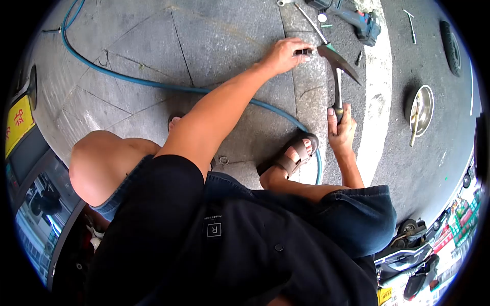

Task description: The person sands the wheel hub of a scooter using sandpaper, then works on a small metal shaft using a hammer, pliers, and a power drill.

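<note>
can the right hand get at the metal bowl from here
Probably, perhaps with a lean: nothing stands between the right hand and the metal bowl. But that hand grips a hammer, so it would likely have to set it down first.

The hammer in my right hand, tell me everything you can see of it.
The hammer has a dark, metallic-looking head, one end tapering to a point, the blunter end towards the left hand. Its shaft looks like shiny metal; the grip is dark with a yellowish part. The right hand holds the grip, the head pointing away from the body. Whether the head touches anything is unclear.
</note>
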The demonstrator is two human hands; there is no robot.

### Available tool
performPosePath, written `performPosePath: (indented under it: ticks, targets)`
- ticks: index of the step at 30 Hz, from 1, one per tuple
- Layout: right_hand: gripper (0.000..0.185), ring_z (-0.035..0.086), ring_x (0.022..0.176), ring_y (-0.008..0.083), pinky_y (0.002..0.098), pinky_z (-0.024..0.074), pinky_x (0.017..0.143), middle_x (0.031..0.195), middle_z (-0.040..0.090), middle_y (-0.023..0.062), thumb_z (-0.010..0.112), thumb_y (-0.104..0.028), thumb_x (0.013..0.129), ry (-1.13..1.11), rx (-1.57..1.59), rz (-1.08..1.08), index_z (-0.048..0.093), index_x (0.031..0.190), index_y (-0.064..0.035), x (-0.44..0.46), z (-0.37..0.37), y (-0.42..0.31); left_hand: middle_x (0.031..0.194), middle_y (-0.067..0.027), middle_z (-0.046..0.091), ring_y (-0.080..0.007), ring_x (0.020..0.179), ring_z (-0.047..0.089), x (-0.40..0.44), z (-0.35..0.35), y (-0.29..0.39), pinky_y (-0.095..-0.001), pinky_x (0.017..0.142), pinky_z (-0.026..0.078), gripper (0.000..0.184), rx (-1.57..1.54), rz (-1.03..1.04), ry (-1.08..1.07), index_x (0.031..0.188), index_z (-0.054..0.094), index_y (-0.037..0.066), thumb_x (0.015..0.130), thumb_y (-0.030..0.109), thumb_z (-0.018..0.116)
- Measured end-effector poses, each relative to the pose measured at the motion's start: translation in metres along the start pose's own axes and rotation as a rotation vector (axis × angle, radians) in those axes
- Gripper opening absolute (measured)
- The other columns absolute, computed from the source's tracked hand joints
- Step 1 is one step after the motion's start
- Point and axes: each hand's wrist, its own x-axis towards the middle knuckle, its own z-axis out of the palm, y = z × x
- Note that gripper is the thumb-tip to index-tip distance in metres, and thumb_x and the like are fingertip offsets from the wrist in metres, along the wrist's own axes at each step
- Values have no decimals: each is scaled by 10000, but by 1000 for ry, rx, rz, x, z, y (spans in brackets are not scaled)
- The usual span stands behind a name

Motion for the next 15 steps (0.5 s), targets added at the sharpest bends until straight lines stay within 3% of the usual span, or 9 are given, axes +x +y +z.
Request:
performPosePath:
  ticks: [4, 6, 8, 9, 10, 12, 13, 14, 15]
  targets:
    - [260, 593, 528, 378, 417, 451, 486, 647, 588, 181, 624, -207, 950, -82, -78, 72, 513, 1061, 0, 4, 2, 13, 1125, -132, 670, -318, 1002, 662, 3, 3, -3, -384, 876, 536, 387, -126, -119, -72, 1148, 678, 53, 804, 204, 769]
    - [307, 610, 533, 336, 400, 468, 508, 647, 589, 158, 642, -227, 942, -97, -51, 83, 516, 1073, 21, 13, -15, -13, 1123, -124, 673, -298, 969, 674, 3, 6, -9, -376, 855, 541, 387, -9, 5, -2, 1156, 673, 53, 810, 200, 764]
    - [323, 614, 531, 307, 392, 471, 515, 650, 589, 144, 646, -246, 941, 38, 78, -125, 521, 1073, 22, 12, -22, -22, 1065, -121, 664, -318, 983, 646, 1, 5, -7, -405, 896, 519, 368, -42, 19, -1, 1159, 682, 78, 822, 211, 744]
    - [289, 611, 524, 324, 397, 459, 495, 640, 588, 158, 639, -232, 945, 155, 44, -287, 523, 1049, 12, 11, -19, -13, 1084, -123, 663, -320, 999, 646, 2, -2, 3, -413, 906, 516, 373, -84, -111, -92, 1165, 683, 93, 819, 217, 747]
    - [289, 611, 524, 324, 397, 459, 495, 640, 588, 158, 639, -232, 945, 155, 44, -284, 523, 1049, 12, 12, -13, -8, 1084, -123, 663, -320, 999, 646, 0, 0, 0, -413, 906, 516, 373, -85, -112, -95, 1165, 683, 93, 819, 217, 747]
    - [270, 603, 513, 349, 405, 442, 468, 625, 584, 178, 636, -214, 945, -145, -63, 154, 518, 1018, 17, 17, -6, 0, 1126, -112, 673, -253, 913, 688, 1, 7, -8, -359, 823, 554, 403, -88, -29, -2, 1169, 667, 61, 801, 185, 772]
    - [266, 590, 500, 372, 411, 426, 448, 605, 571, 189, 636, -207, 944, -114, -27, 144, 508, 1003, 18, 16, -6, 2, 1126, -115, 673, -247, 905, 689, 1, 8, -10, -349, 810, 559, 397, -57, 0, -12, 1161, 668, 47, 802, 182, 771]
    - [275, 582, 490, 367, 414, 426, 451, 599, 564, 182, 638, -219, 944, 26, -32, -24, 502, 1003, 12, 15, -3, 0, 1126, -115, 673, -247, 905, 689, 9, 4, -8, -349, 810, 559, 397, -49, 11, 6, 1161, 668, 47, 802, 182, 771]
    - [274, 582, 496, 369, 417, 428, 456, 601, 566, 184, 636, -218, 945, 46, -3, -1, 500, 1003, 12, 15, -2, -1, 1093, -121, 670, -279, 946, 669, 10, 1, -8, -376, 841, 543, 379, -47, 25, -8, 1154, 676, 61, 809, 194, 758]
